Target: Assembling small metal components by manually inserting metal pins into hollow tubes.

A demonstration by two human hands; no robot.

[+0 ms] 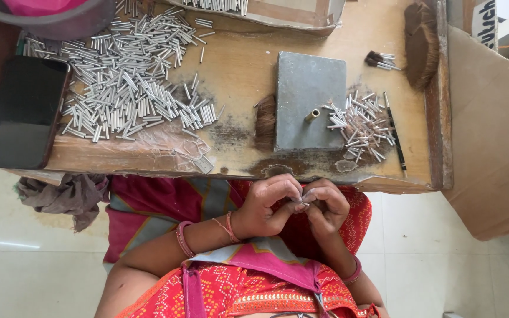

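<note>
My left hand (264, 206) and my right hand (327, 205) meet just below the near edge of the wooden table (237, 65), over my lap. Their fingertips pinch one small silvery metal tube (306, 198) between them; most of it is hidden by the fingers. The nearest things on the table are a grey stone block (301, 88) with a short brass tube (312, 115) standing on it, a small heap of metal tubes (360, 126) to its right, and a tuft of brown hair (265, 123) at its left side.
A large heap of metal tubes (131, 82) covers the table's left half, beside a black phone (25, 112). A thin dark stick (395, 135), a hair bundle (420, 44) and small brush heads (379, 59) lie at the right. A grey cloth (66, 197) hangs at the left.
</note>
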